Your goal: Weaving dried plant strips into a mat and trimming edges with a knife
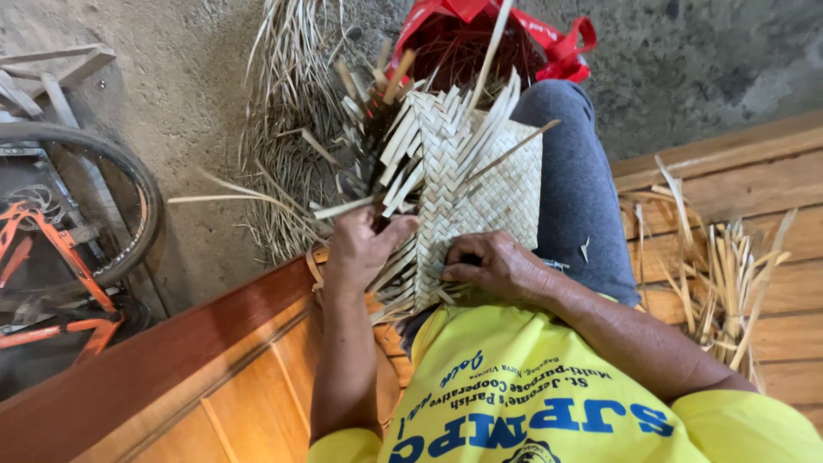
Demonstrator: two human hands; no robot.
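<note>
Weaving looks mid-course: left hand (358, 249) pinches loose palm strips (377, 154) at the woven mat (480, 184) edge, right hand (497, 264) presses it flat on the lap; the next strip needs threading over-under.

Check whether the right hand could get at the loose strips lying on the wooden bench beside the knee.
Probably yes. The right hand rests on the woven mat, while the loose strips lie in the open on the bench on that same side, with nothing between them.
</note>
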